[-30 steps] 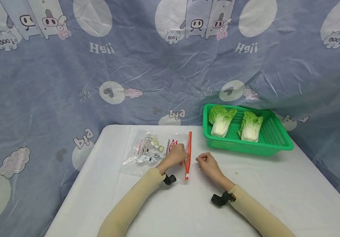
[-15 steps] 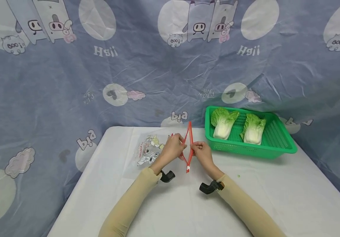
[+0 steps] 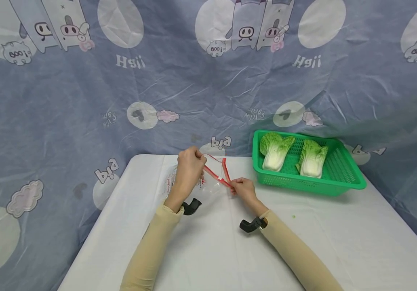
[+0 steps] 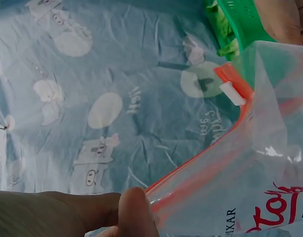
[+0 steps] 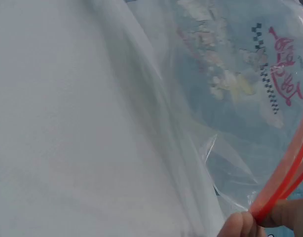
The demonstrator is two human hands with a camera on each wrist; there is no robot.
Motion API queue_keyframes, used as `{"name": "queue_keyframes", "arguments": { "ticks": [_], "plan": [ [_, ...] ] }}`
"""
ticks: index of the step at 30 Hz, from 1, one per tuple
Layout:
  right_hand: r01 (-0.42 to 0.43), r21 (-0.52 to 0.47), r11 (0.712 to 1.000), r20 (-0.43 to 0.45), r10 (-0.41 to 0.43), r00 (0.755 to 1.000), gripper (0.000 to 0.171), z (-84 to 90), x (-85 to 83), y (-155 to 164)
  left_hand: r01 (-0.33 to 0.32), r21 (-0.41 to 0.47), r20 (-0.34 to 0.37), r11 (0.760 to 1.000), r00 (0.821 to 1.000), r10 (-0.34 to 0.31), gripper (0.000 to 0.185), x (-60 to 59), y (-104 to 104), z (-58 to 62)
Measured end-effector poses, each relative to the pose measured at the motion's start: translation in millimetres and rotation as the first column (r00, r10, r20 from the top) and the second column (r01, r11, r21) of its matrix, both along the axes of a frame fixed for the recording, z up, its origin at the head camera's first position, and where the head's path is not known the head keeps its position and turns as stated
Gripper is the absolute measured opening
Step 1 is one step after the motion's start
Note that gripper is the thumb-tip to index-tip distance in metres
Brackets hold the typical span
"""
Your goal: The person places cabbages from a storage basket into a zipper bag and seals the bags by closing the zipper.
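Both hands were on the zip bag (image 3: 208,182), a clear printed one with a red zip strip (image 3: 216,174), lifted just off the white table (image 3: 208,250) near its far edge. Left hand (image 3: 189,167) was raised, thumb and fingers (image 4: 136,212) pinching one lip of the red strip. Right hand (image 3: 242,189) sat lower, just above the table, fingertips (image 5: 240,224) pinching the other lip. Mouth of the bag was pulled apart between the two hands, with the white slider (image 4: 233,93) at the far end of the strip. Green basket (image 3: 343,182) sat to the right on the table, apart from the hands, with two napa cabbage halves (image 3: 275,151) lying in it side by side. Cartoon-print blue cloth (image 3: 85,101) hung behind the table.
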State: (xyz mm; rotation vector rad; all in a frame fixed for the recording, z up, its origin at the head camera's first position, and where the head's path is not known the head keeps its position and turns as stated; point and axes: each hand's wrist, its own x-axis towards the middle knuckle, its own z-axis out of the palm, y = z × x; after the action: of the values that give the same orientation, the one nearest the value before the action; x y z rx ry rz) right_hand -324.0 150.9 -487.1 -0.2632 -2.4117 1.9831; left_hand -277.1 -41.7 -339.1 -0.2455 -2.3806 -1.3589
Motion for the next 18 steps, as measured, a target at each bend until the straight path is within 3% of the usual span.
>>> {"name": "queue_keyframes", "arguments": {
  "ticks": [5,12,18],
  "plan": [
    [-0.052,0.048,0.998,0.037,0.050,0.998,0.013,-4.1,4.4,-5,-0.009,0.015,0.005,1.000,1.000,0.009,0.014,-1.2,-4,0.4],
    [-0.073,0.108,0.992,-0.012,0.074,0.997,0.012,0.0,8.6,-3,0.032,-0.048,0.045,0.998,0.999,-0.030,0.015,-5.8,9,-12.7],
    [-0.076,0.281,0.957,-0.076,0.101,0.992,0.020,19.1,10.2,5,0.059,-0.120,0.077,0.991,0.996,-0.050,0.015,-7.8,22,-23.6]
  ]
}}
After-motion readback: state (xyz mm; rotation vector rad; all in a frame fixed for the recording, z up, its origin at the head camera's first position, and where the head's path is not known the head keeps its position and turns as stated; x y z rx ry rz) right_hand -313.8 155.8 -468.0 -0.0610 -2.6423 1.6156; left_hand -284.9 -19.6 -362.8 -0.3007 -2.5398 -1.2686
